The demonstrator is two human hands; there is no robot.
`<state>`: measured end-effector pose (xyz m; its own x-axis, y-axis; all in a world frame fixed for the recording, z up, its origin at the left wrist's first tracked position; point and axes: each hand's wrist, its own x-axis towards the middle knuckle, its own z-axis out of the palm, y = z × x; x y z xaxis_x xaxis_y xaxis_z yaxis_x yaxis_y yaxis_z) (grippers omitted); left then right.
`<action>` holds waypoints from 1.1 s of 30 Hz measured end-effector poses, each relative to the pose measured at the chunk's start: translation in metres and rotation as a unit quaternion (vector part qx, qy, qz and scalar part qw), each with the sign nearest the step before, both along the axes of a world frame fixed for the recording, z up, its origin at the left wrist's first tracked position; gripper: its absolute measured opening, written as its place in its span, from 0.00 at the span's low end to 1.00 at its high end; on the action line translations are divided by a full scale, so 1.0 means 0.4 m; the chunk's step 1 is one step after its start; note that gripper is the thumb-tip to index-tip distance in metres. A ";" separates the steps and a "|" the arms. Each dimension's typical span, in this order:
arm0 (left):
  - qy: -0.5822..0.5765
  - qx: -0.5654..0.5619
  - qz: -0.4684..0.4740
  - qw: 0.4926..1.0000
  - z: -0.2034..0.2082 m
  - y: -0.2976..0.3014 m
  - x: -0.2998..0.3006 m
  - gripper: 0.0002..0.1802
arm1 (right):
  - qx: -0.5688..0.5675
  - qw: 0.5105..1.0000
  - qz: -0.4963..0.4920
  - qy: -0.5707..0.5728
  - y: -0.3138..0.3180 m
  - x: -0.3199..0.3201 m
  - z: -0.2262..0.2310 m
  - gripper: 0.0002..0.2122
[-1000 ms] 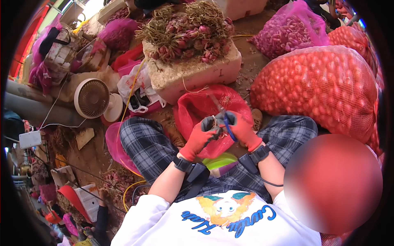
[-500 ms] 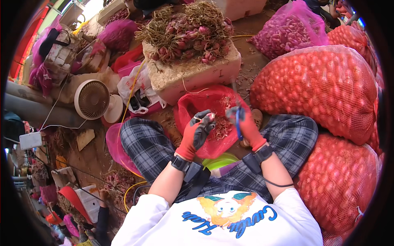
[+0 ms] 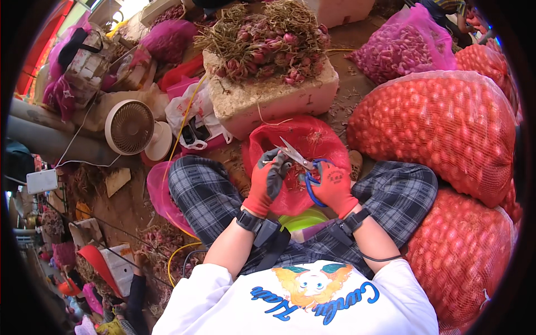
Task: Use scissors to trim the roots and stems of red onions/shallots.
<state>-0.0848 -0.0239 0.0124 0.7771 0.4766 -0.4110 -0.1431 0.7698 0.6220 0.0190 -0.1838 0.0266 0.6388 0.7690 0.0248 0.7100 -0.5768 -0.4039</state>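
Both my hands wear red gloves with dark grey fingers. My left hand [image 3: 266, 181] is closed at its fingertips on a small shallot, now mostly hidden by the fingers. In my right hand [image 3: 334, 187] are blue-handled scissors [image 3: 297, 156], blades spread and pointing up and left beside the left fingertips. Under both hands lies a red plastic bag [image 3: 324, 134], its mouth wide, with dry peelings inside. Beyond it, bunches of shallots [image 3: 262, 47] with dried stalks are heaped on a white foam block [image 3: 279, 103].
Big red mesh sacks of shallots [image 3: 435, 125] stand close on my right, with a pink sack [image 3: 405, 47] behind. To the left are a round fan [image 3: 129, 127], a white plastic bag [image 3: 190, 114] and a yellow cord [image 3: 180, 131]. My plaid-clad knees flank the red bag.
The scissors have come left to the left fingertips, and their blades now show spread. The shallot, plain before, is mostly covered by the left fingers. The whole view has shifted slightly.
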 end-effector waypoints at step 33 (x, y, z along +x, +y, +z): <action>-0.037 0.014 0.009 0.999 0.017 -0.001 -0.011 0.12 | -0.003 1.000 0.031 0.004 -0.013 0.009 0.003 0.20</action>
